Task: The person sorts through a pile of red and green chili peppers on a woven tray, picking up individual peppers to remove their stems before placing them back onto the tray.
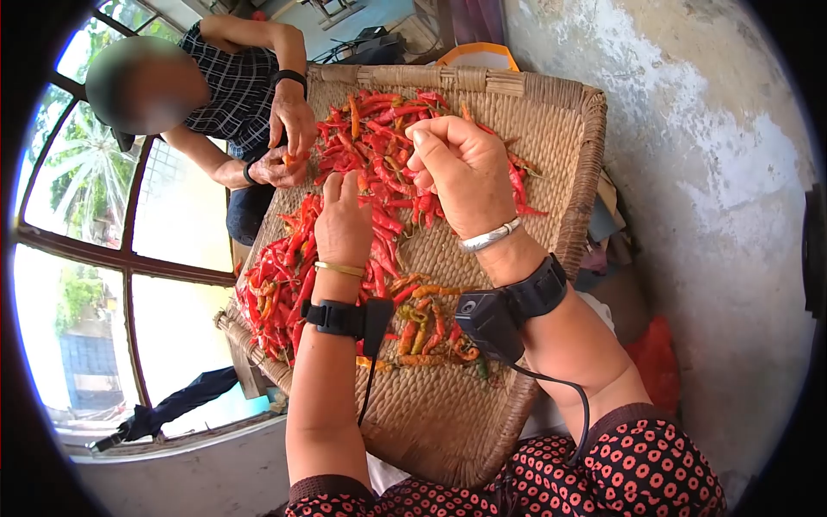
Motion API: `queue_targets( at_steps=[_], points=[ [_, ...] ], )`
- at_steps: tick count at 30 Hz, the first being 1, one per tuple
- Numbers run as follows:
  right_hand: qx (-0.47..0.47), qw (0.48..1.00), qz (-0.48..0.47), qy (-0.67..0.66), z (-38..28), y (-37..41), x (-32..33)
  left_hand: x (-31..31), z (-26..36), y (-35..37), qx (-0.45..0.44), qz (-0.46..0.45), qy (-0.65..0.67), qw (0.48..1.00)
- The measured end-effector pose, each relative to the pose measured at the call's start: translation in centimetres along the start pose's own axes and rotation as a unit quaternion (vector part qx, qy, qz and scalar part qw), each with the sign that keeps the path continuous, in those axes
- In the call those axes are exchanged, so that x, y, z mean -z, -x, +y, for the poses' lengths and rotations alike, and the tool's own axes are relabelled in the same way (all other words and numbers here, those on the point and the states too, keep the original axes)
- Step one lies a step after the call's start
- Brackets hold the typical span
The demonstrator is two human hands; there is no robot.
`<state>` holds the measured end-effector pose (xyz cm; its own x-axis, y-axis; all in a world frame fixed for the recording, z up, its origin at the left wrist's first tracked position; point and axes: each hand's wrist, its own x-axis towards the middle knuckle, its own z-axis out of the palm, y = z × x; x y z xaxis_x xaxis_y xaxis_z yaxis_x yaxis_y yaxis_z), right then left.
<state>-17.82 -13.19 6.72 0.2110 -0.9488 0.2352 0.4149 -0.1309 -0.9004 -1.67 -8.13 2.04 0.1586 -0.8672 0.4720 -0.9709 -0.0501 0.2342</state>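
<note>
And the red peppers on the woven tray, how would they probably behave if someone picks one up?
The red peppers look slim and many seem wrinkled, so each is probably light and a little bendy. Their curved shapes suggest they would not roll far. They lie heaped on the woven tray, so pulling one out may shift its neighbours.

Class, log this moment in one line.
left hand: over red peppers; right hand: curled, above tray; tray: woven, holding peppers; co-worker: beside tray
</note>
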Motion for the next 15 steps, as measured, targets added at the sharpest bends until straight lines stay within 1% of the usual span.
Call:
queue_targets(
  at_steps=[2,3,4,6,8,10,11,12,14,15],
  points=[
    [-0.007,1.0,-0.002,-0.001,-0.2,0.1,-0.1,-0.6,-1.6,0.9,0.0,-0.058,-0.081,0.995],
    [-0.015,1.0,-0.005,-0.001,-0.3,0.1,-0.1,-0.8,-2.0,1.1,-0.024,-0.149,-0.068,0.986],
    [-0.015,1.0,-0.005,-0.002,-0.3,0.1,-0.1,-1.1,-1.8,1.4,-0.024,-0.149,-0.069,0.986],
    [-0.013,1.0,-0.009,0.003,-0.3,0.2,-0.1,-2.0,-0.8,1.8,-0.118,-0.222,-0.137,0.958],
    [-0.007,1.0,-0.008,0.0,0.0,0.2,-0.1,-2.7,-0.7,2.2,-0.123,-0.236,-0.158,0.951],
    [-0.002,1.0,-0.008,-0.006,0.0,0.2,-0.1,-2.9,-0.8,2.3,-0.104,-0.273,-0.172,0.941],
    [-0.009,1.0,-0.011,-0.002,0.0,0.2,-0.1,-2.8,-1.0,2.3,-0.134,-0.246,-0.163,0.946],
    [-0.015,1.0,-0.015,0.002,-0.1,0.2,-0.1,-2.6,-1.1,2.3,-0.132,-0.245,-0.164,0.946],
    [-0.019,1.0,-0.018,0.003,-0.2,0.3,-0.2,-1.7,-0.8,2.0,-0.093,-0.29,-0.135,0.943],
    [-0.023,1.0,-0.019,0.006,-0.3,0.3,-0.2,-1.5,-0.8,2.0,-0.097,-0.268,-0.117,0.951]
  ],
)
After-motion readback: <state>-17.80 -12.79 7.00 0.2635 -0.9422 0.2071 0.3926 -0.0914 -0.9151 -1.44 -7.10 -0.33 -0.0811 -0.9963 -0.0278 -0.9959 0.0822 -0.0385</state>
